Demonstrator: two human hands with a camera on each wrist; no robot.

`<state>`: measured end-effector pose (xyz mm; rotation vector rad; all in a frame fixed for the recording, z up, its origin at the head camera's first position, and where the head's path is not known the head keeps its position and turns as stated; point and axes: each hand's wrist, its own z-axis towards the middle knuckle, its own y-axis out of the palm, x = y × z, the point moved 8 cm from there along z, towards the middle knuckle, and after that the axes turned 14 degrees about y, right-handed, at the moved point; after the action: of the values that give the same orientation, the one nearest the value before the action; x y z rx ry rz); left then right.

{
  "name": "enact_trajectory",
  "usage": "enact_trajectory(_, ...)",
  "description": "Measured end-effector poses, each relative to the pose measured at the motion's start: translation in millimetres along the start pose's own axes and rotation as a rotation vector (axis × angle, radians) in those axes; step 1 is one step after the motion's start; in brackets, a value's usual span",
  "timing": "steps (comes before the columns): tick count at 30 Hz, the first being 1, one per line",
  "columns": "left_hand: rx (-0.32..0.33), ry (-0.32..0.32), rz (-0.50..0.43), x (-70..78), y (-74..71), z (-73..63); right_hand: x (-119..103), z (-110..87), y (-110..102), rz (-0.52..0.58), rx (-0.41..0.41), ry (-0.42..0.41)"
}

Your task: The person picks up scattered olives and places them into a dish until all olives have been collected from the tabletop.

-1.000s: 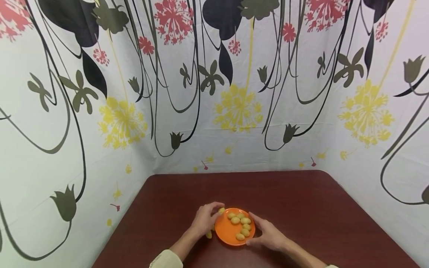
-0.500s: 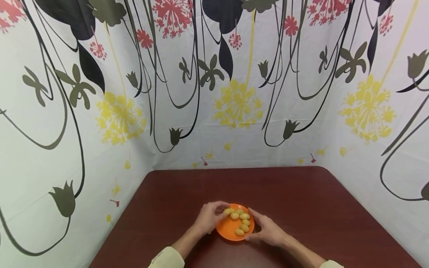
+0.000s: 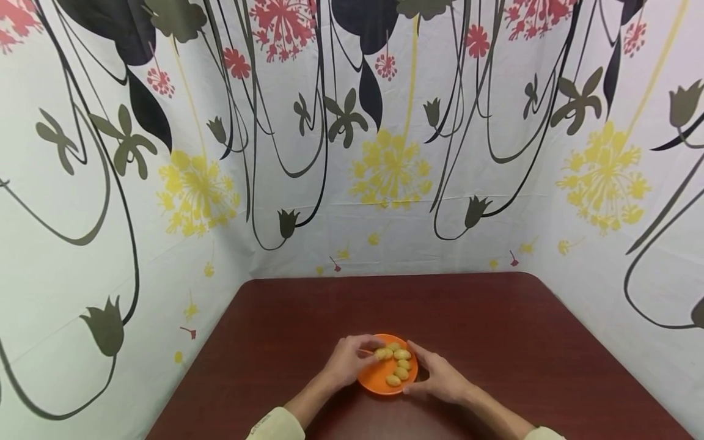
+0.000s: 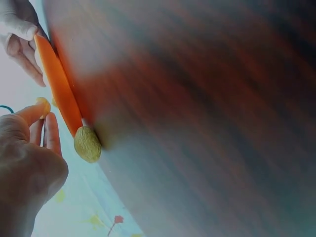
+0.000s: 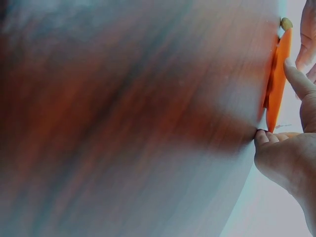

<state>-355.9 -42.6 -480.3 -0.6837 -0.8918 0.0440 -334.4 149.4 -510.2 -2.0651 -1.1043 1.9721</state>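
On the table sits a round orange plate holding several small yellow oval potatoes, gathered mostly on its far and right parts. My left hand reaches over the plate's left side, and its thumb and fingers pinch one small potato. Around the plate's right rim, my right hand holds on with thumb near and fingers far. The right wrist view shows its thumb against the orange edge. Another wrinkled potato lies on the table beside the plate, hidden from the head view by my left hand.
A dark reddish-brown table spreads around the plate. White cloth with printed flowers walls it in at the back and both sides.
My left hand has moved rightward from the plate's left edge to over it, bringing the pinched potato among the others. My right hand stays at the rim. The head view has tilted slightly downward.
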Motion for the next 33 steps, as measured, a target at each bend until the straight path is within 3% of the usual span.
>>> enact_trajectory(9, -0.048, -0.003, -0.001, -0.4, 9.9, 2.0, -1, -1.2, 0, -0.006, 0.01, -0.012)
enact_trajectory(17, -0.058, 0.013, 0.094, 2.8, 13.2, 7.1, 0, -1.1, -1, -0.016, 0.018, -0.01)
enact_trajectory(25, -0.111, 0.012, 0.132, 2.6, 18.7, 7.3, -4, -3.4, -1, -0.017, 0.018, -0.041)
enact_trajectory(33, -0.113, 0.077, 0.171, 4.6, 23.8, 10.0, -5, -4.8, -1, -0.021, 0.022, -0.062)
